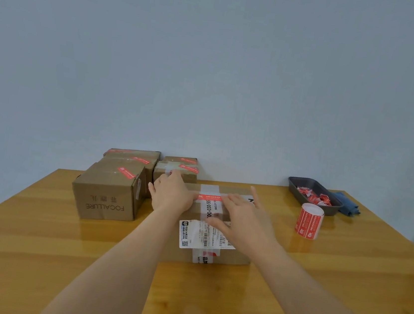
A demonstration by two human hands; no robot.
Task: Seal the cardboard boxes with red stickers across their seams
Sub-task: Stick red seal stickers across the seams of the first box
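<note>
A flat cardboard box [230, 256] with a white shipping label and pale tape lies in front of me. A red sticker [209, 197] lies across its top seam near the far edge. My left hand [171, 194] rests flat on the box's far left part, fingers at the sticker's left end. My right hand [241, 217] lies spread on the top, fingertips on the sticker's right end. A roll of red stickers [309, 223] stands on the table to the right.
Several cardboard boxes with red stickers stand at the back left, the nearest [107, 191] printed FOCALLURE. A dark tray [301, 188] holding crumpled red scraps sits at the back right, with a blue cloth [347, 205] beside it. The wooden table [32, 253] meets a wall.
</note>
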